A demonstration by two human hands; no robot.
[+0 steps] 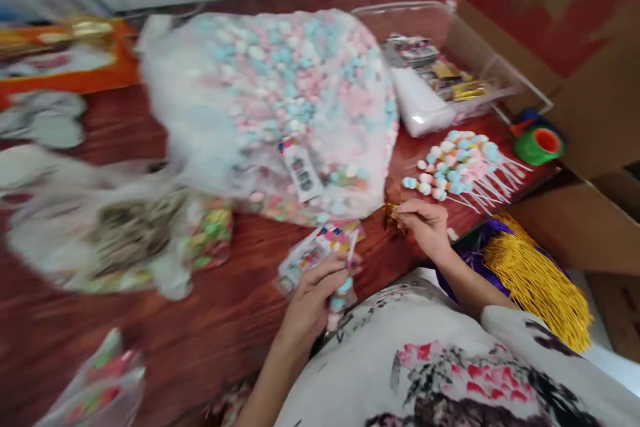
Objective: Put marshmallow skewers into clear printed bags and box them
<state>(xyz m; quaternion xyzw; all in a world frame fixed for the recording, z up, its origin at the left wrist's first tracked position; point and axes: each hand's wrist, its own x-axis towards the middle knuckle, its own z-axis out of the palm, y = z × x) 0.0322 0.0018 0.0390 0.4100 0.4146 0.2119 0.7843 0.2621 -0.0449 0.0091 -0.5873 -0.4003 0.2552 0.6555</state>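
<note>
My left hand (pixel 320 287) is closed round a marshmallow skewer (pixel 337 303), its pink, white and blue pieces pointing down toward my lap and its white stick pointing up. Under that hand lie printed plastic packets (pixel 305 260). My right hand (pixel 426 223) pinches at some shiny gold strips (pixel 391 215), which look like twist ties, at the table's near side. Motion blur hides how many strips are between the fingers. Just beyond both hands rests a large clear bag of pastel marshmallows (pixel 295 80) with a barcode label (pixel 301 170).
Finished-looking marshmallow skewers (pixel 457 163) are piled at the right, near green tape (pixel 537 145). Behind them stands a clear plastic bin (pixel 480 47) with packets. Cardboard boxes (pixel 555 227) and a yellow tassel fringe (pixel 535 273) flank the right. Candy bags (pixel 210 233) lie left.
</note>
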